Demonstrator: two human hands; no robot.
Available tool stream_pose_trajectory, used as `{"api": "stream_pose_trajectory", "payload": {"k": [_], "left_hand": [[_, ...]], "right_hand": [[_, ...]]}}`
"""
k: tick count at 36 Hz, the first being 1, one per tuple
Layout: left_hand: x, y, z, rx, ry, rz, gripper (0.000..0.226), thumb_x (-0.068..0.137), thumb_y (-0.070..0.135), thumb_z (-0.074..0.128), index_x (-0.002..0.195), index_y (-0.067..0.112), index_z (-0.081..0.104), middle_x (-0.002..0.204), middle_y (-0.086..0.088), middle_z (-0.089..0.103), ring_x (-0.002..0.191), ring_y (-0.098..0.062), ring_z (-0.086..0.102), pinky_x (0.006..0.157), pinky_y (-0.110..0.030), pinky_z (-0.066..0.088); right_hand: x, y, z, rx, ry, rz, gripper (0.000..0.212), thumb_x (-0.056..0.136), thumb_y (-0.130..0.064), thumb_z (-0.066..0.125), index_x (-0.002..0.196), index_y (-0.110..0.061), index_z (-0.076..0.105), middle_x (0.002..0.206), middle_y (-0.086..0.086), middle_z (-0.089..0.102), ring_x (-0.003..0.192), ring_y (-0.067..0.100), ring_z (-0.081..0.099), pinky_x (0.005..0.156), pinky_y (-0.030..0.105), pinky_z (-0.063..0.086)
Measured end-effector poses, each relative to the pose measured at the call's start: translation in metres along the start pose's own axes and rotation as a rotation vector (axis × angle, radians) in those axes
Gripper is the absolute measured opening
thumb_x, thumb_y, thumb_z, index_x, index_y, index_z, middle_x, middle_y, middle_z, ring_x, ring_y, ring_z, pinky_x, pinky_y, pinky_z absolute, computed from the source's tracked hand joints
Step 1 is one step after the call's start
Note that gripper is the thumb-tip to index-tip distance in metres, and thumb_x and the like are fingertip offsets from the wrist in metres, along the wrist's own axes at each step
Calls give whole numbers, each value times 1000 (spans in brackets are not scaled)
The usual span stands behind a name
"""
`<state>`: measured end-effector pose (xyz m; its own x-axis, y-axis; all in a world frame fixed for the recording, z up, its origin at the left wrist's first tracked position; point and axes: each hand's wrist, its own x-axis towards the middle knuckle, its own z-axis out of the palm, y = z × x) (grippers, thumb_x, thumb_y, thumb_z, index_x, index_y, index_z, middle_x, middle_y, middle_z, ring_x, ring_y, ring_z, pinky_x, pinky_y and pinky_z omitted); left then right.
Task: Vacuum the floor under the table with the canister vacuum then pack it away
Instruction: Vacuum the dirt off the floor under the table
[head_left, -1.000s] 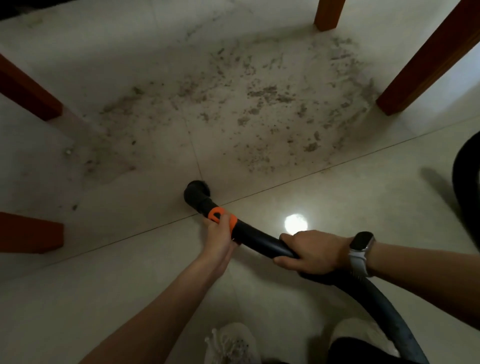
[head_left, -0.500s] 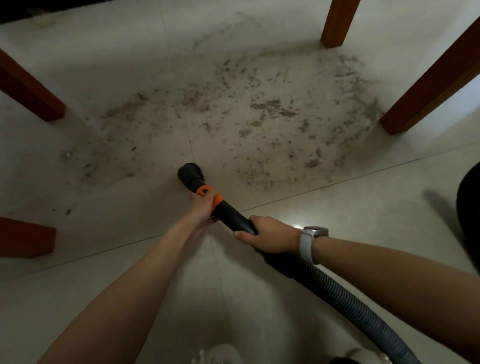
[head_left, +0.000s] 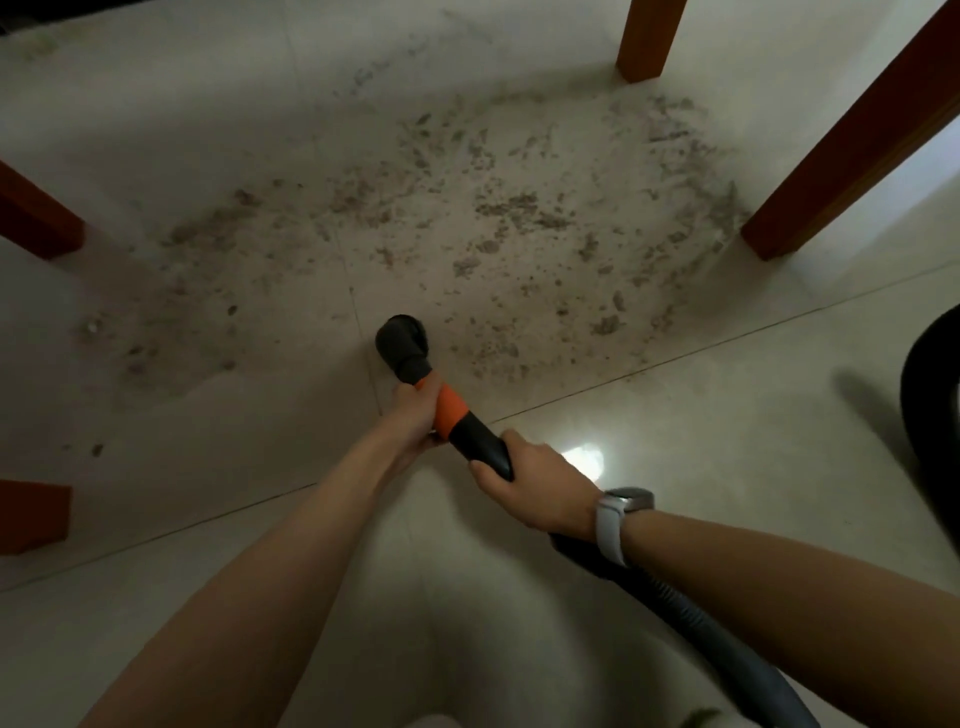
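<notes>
**Nozzle at the edge of the dirt patch**

A pale glossy tiled floor (head_left: 675, 467) spreads beneath four reddish-brown wooden table legs (head_left: 852, 150), and a wide scatter of grey-brown dust and crumbs (head_left: 509, 218) lies between them. The round black nozzle of the vacuum wand (head_left: 402, 340) sits at the near edge of that patch, pointing down at the tile. The left hand (head_left: 415, 415) grips the wand at its orange collar (head_left: 449, 408), fingers curled round it; the right hand (head_left: 535, 488), a white-strapped smartwatch (head_left: 618, 519) on its wrist, wraps the black handle just behind, where the grey ribbed hose (head_left: 727, 634) trails back. A dark curved shape at the right edge may be the canister — too cropped to tell.

Judging from the untouched debris, cleaning has barely begun. Slow, overlapping passes away from the body, nozzle kept low and flat to the tile, should lift the finer dust — rushing would likely scatter crumbs toward the legs.
</notes>
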<state>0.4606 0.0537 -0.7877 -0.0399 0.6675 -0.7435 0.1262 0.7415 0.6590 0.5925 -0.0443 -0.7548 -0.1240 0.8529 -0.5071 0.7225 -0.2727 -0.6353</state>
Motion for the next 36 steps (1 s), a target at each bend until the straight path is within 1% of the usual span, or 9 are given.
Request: {"api": "stream_pose_trajectory", "payload": {"k": [3,6,12,19,21,26,29,31,36], "left_hand": [[-8,-16,19,33,-36,30,50,98,34,45,139,8,31,113,-10,49,89,-20,53,58,-30,47],[-13,-29,31,65,-61,33,52,97,35,46,136,4,33,108,-10,48,82,-18,53,55,-29,47],[-24,-42,44,140,-61,55,51,97,38,46,134,5,31,112,-11,52,89,-20,55,60,-30,48],[-14,-27,45,248,-52,78,51,96,39,47,132,4,37,101,-7,52,82,-17,53,66,-30,45],[-12,-23,43,271,-48,67,53,95,39,47,132,2,37,99,-8,53,82,-18,54,70,-31,46],[-20,-26,36,294,-62,50,54,96,40,46,134,3,35,117,-14,53,98,-24,54,85,-38,48],[-32,-32,39,293,-77,65,53,97,40,45,134,4,36,109,-9,54,88,-16,54,76,-32,46],[-41,-35,44,316,-103,83,48,98,39,42,130,4,39,101,-6,53,78,-10,50,65,-24,41],[-59,-43,57,365,-186,113,26,100,38,39,95,15,49,89,-2,50,73,-9,47,65,-27,38]], "right_hand": [[-18,20,3,-9,14,75,33,92,-52,47,96,-19,43,81,1,56,67,18,55,62,31,46],[-29,33,0,-8,7,117,38,90,-58,46,93,-20,44,78,1,56,61,17,55,65,35,52],[-45,45,-11,134,-92,140,40,92,-52,47,97,-13,49,71,0,54,53,17,55,60,32,52],[-25,28,-9,226,-9,128,35,92,-44,52,99,-10,48,81,6,59,59,23,62,58,35,55],[-17,19,-10,250,-12,123,32,93,-43,51,96,-12,45,77,4,57,53,22,60,51,31,52],[-20,18,-10,190,-72,94,30,95,-42,49,97,-13,43,74,1,54,44,13,53,39,19,45],[-29,23,-12,134,-79,84,29,95,-42,47,96,-14,42,73,-2,52,44,8,50,39,15,41],[-37,27,-12,116,-82,84,30,96,-43,46,95,-14,42,73,-2,52,46,9,50,43,17,42],[-57,39,-16,78,-72,90,30,96,-43,45,95,-14,40,79,1,53,48,8,48,47,20,41]]}}
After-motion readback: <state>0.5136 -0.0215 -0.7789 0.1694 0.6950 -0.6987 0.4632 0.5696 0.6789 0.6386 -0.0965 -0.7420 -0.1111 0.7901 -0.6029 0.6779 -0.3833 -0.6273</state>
